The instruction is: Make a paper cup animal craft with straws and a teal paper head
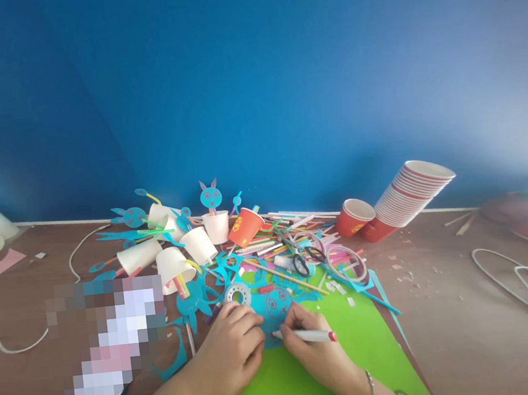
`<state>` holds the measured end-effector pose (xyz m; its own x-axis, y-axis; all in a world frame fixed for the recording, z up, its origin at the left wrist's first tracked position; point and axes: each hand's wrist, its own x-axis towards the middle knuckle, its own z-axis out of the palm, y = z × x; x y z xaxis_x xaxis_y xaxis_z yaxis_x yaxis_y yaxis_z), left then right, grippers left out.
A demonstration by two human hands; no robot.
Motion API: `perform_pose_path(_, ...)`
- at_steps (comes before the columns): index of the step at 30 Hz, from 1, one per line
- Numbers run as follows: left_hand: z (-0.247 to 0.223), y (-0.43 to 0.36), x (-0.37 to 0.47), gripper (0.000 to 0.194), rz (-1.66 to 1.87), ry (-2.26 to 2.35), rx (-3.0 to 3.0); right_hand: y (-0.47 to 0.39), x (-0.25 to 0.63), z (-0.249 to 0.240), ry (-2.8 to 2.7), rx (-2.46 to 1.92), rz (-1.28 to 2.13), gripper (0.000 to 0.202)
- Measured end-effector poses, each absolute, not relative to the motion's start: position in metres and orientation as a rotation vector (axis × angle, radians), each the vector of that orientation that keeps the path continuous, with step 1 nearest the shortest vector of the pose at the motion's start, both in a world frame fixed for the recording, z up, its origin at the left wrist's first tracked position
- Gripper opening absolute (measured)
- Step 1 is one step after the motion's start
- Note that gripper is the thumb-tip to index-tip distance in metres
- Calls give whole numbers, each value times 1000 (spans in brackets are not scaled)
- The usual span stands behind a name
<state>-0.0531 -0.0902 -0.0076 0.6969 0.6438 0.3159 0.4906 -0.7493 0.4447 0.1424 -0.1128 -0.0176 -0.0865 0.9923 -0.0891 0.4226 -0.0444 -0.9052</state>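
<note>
My right hand [310, 340] is closed around a white marker [309, 335] with a red end, its tip touching a piece of blue paper [266, 304]. Red lines on that paper form a round face with circled eyes. My left hand [238, 344] rests on the paper's left part, fingers curled and close together; whether anything is under them is hidden. Beneath lies a green sheet [356, 351]. A white tape ring [237, 294] sits just above my left hand, and a small red piece [267, 289] lies at the blue paper's upper edge.
Scissors [300, 264], tape rolls [359, 263], straws and blue scraps are heaped behind the hands. White cups [171, 264] with blue paper figures stand or lie left of them. A tilted cup stack [414, 191] is at the back right. Cables [514, 287] cross the table [448, 329].
</note>
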Motion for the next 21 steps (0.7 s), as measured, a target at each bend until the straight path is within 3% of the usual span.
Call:
perform_pose_path(14,-7,-91,-53,11,669,892,2583,-112,141,-16,-1523,-1564,1102,19)
perform_pose_path(21,-7,-91,-52,11,681,895,2604,-103,157,-12,-1066,-1427,1282,33)
